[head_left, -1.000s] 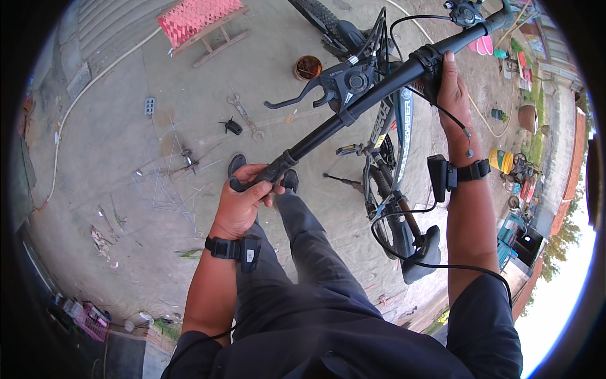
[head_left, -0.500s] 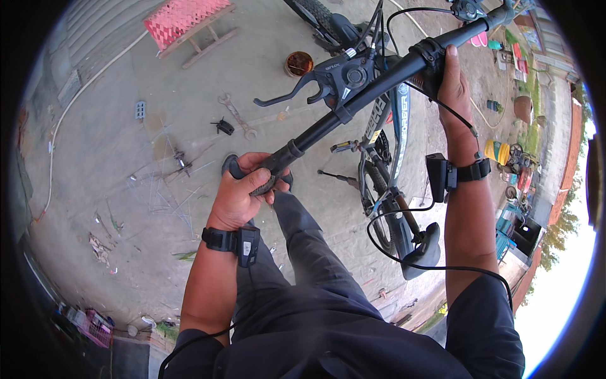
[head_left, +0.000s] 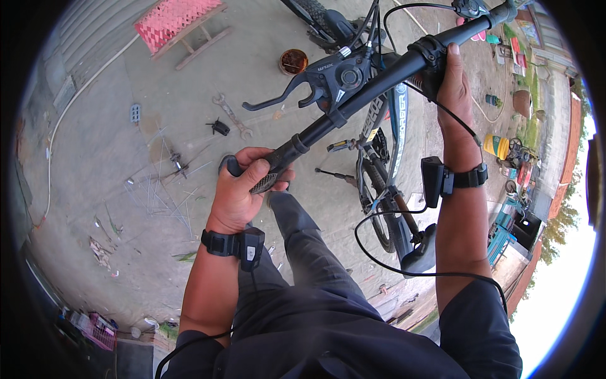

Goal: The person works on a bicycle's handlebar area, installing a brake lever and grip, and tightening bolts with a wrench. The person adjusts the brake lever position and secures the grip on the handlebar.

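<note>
A bicycle's black handlebar (head_left: 385, 83) slants from the centre up to the upper right. My left hand (head_left: 235, 192) is closed around the rubber grip (head_left: 265, 179) at its near end, thumb lying along the top. Just beyond that hand, a black brake lever with its shifter housing (head_left: 347, 77) is clamped on the bar. My right hand (head_left: 456, 85) is wrapped at the bar's middle, beside the stem clamp (head_left: 426, 52), its fingers mostly hidden underneath. Below the bar run the blue and grey frame (head_left: 398, 132), the rear wheel (head_left: 379, 234) and the dark saddle (head_left: 420, 252).
On the concrete floor lie a large wrench (head_left: 233, 117), a small black part (head_left: 219, 127), loose spokes with a wheel hub (head_left: 178, 164) and a blue-grey block (head_left: 135, 113). A brown-filled bowl (head_left: 293, 62) and a pink woven stool (head_left: 177, 24) stand farther off. A yellow bucket (head_left: 496, 146) is at right.
My left hand's hold has shifted slightly on the grip, with the thumb straighter and more of the grip's end showing. My right hand stays at the bar's middle.
</note>
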A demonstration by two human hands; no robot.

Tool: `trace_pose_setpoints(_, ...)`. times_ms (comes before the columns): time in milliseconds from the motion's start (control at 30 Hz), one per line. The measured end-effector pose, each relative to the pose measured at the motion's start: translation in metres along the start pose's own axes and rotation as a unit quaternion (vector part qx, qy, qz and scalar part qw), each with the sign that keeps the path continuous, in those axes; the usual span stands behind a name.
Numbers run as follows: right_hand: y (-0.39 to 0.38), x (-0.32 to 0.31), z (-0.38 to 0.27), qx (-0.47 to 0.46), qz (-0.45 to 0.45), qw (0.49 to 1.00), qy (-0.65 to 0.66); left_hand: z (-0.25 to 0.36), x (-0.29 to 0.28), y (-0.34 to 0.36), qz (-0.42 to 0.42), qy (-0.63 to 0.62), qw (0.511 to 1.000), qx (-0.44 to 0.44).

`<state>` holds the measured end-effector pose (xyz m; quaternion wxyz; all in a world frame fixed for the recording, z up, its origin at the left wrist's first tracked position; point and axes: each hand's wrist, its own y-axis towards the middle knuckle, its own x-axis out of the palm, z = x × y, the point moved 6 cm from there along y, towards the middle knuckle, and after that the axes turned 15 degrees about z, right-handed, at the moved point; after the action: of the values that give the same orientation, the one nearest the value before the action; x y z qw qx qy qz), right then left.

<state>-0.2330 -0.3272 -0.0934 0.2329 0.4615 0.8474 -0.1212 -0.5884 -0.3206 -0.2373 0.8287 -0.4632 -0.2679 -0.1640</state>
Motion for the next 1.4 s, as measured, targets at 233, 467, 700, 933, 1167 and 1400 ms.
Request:
trace_pose_setpoints(233, 0.002, -0.002, 0.006, 0.003, 0.015, 0.999, 0.028, 0.008, 0.011, 0.004, 0.027, 0.026, 0.998, 0.047)
trace_pose_setpoints(467, 0.007, 0.003, 0.008, 0.042, -0.057, 0.997, 0.028, -0.006, 0.0, 0.007, 0.002, -0.12, 0.993, -0.021)
trace_pose_setpoints(700, 0.014, 0.015, 0.006, 0.097, -0.164, 0.981, 0.024, -0.012, 0.002, 0.008, -0.04, -0.222, 0.973, -0.037)
trace_pose_setpoints(933, 0.019, 0.01, 0.011, 0.086, -0.196, 0.977, 0.005, -0.002, 0.009, 0.011, -0.004, -0.158, 0.987, 0.007)
trace_pose_setpoints(1167, 0.018, 0.006, 0.015, 0.091, -0.169, 0.981, -0.004, 0.009, 0.016, 0.012, 0.026, -0.089, 0.995, 0.038)
trace_pose_setpoints(1400, 0.018, 0.011, 0.011, 0.093, -0.159, 0.982, 0.033, 0.021, 0.024, 0.007, 0.064, 0.079, 0.978, 0.181)
